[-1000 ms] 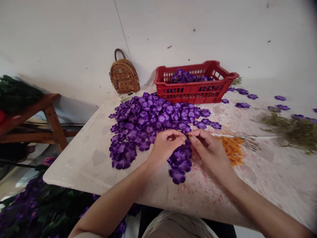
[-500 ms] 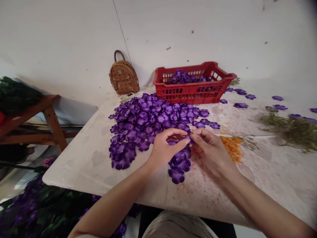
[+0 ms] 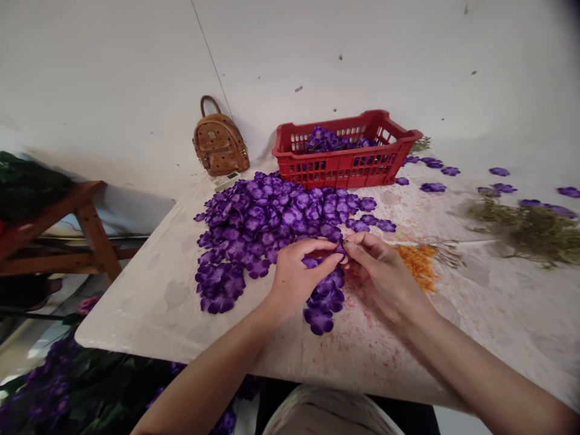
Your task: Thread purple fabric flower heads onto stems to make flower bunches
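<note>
My left hand (image 3: 296, 275) pinches a purple fabric flower petal piece (image 3: 341, 248) between thumb and fingers. Tip to tip with it, my right hand (image 3: 383, 266) is closed in a pinch at the same flower; whatever thin part sits between its fingertips is too small to make out. Both hands hover over the front of a large pile of loose purple petal pieces (image 3: 267, 211). A short row of the same petal pieces (image 3: 324, 302) lies below my left hand. Right of my right hand is a heap of orange-yellow flower centres (image 3: 417, 266).
A red plastic crate (image 3: 339, 169) holding purple flowers stands behind the pile. Left of it are a brown mini backpack (image 3: 220, 142) and a calculator (image 3: 226, 181). Green artificial sprigs (image 3: 530, 226) and scattered petal pieces (image 3: 432, 187) lie on the right. A wooden stool (image 3: 93, 229) is beyond the table's left edge.
The view has shifted slightly, so the table and crate appear a little further left. Both hands stay pinched together at the flower, with only small finger movement.
</note>
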{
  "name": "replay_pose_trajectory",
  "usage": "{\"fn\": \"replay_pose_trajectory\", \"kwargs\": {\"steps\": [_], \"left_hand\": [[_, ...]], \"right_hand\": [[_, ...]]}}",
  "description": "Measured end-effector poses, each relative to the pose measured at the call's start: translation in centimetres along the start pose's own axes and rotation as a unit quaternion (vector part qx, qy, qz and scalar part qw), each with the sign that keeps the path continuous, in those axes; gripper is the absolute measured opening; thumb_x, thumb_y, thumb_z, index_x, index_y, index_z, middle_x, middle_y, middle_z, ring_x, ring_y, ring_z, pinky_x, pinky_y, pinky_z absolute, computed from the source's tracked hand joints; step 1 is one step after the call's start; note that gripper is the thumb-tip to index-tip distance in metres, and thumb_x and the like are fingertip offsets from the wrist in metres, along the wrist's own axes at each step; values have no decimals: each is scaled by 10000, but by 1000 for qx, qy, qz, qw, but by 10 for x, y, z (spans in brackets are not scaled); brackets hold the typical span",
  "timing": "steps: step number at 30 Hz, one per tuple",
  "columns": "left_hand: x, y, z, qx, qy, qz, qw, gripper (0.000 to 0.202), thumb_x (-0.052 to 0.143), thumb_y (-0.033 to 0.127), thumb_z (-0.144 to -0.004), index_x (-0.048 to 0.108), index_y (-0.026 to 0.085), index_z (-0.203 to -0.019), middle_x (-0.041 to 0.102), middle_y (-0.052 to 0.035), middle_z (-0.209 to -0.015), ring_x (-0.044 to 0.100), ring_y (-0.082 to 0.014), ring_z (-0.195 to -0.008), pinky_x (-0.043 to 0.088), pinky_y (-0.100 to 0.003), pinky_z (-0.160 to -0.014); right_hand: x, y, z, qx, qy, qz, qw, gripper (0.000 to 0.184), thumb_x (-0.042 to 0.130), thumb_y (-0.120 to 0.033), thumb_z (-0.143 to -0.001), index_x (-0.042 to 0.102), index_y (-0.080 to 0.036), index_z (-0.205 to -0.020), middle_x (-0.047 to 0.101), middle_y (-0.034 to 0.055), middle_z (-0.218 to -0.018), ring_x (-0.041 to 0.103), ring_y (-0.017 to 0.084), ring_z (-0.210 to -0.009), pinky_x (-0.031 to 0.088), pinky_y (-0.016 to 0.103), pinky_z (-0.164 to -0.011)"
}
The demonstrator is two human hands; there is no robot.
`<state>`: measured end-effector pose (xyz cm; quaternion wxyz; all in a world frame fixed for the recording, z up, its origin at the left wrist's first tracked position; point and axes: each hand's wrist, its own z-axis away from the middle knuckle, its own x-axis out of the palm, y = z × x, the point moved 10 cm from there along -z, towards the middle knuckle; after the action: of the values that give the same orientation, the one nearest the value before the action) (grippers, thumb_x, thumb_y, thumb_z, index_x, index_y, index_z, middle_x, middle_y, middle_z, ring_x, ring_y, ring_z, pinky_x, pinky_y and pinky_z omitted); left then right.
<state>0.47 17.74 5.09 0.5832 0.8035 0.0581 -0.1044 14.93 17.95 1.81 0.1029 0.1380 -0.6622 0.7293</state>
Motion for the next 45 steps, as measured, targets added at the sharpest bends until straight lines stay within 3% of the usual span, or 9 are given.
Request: {"fn": "replay_pose_trajectory", "kwargs": {"steps": [9,14,18,20,22,26,30,36,45], "left_hand": [[2,0,-2,-14,-7,-21,1000,85,757,254,-855,796,211,-917,806,-54,-960,751,-201,-869,596,-340,-874],[-3,-15,-7,-81,0,74,994,133,770,315,-834,767,182,-844,780,-49,-875,717,-166,-799,577,-286,-786],[2,-31,-8,-148,-18,180,972,230,806,383,-790,767,168,-860,750,-35,-845,664,-130,-740,567,-258,-725],[7,-37,-6,-175,-26,227,958,272,829,400,-765,759,162,-875,735,-32,-852,647,-116,-727,570,-252,-724],[9,-40,-5,-190,-26,252,949,301,853,402,-743,737,162,-883,709,-17,-826,633,-103,-708,570,-246,-723],[9,-33,-5,-164,-29,235,958,288,848,386,-757,693,178,-880,657,20,-752,605,-88,-672,559,-227,-700],[6,-24,-7,-121,-32,164,979,239,785,402,-816,741,176,-879,747,-39,-874,667,-130,-759,574,-262,-750],[5,-21,-6,-86,-29,112,990,154,772,314,-823,776,172,-885,799,-75,-956,731,-177,-860,582,-295,-820],[-2,-11,-5,-60,-7,35,998,52,711,200,-806,750,179,-779,781,-31,-816,706,-150,-726,552,-252,-708]], "right_hand": [[-2,-5,1,-43,8,50,998,274,777,-470,-831,629,-240,-849,611,-13,-805,574,142,-679,501,288,-644],[4,-11,3,-77,-17,87,993,170,728,-373,-896,650,-272,-1008,637,-15,-877,635,152,-788,517,304,-747],[8,-23,4,-133,-21,190,973,309,701,-321,-904,666,-304,-1211,643,8,-980,600,166,-847,496,310,-766],[10,-22,4,-130,-28,209,969,281,692,-330,-906,683,-292,-1184,665,28,-1051,603,176,-873,496,321,-780],[12,-16,3,-103,-47,193,975,171,674,-370,-922,689,-264,-1056,677,31,-997,610,179,-836,495,322,-750],[10,-7,2,-71,-50,158,984,209,682,-422,-923,622,-238,-845,585,-18,-758,525,141,-655,431,283,-602],[3,-6,0,-74,-28,163,983,259,682,-435,-924,586,-233,-794,542,-37,-680,495,130,-598,403,278,-562],[0,-9,-1,-99,-21,204,974,243,666,-417,-930,583,-231,-797,568,-34,-658,523,138,-595,410,288,-571],[6,-16,1,-107,-19,248,963,240,642,-419,-918,564,-240,-778,599,-17,-649,547,151,-590,418,295,-560]]}}
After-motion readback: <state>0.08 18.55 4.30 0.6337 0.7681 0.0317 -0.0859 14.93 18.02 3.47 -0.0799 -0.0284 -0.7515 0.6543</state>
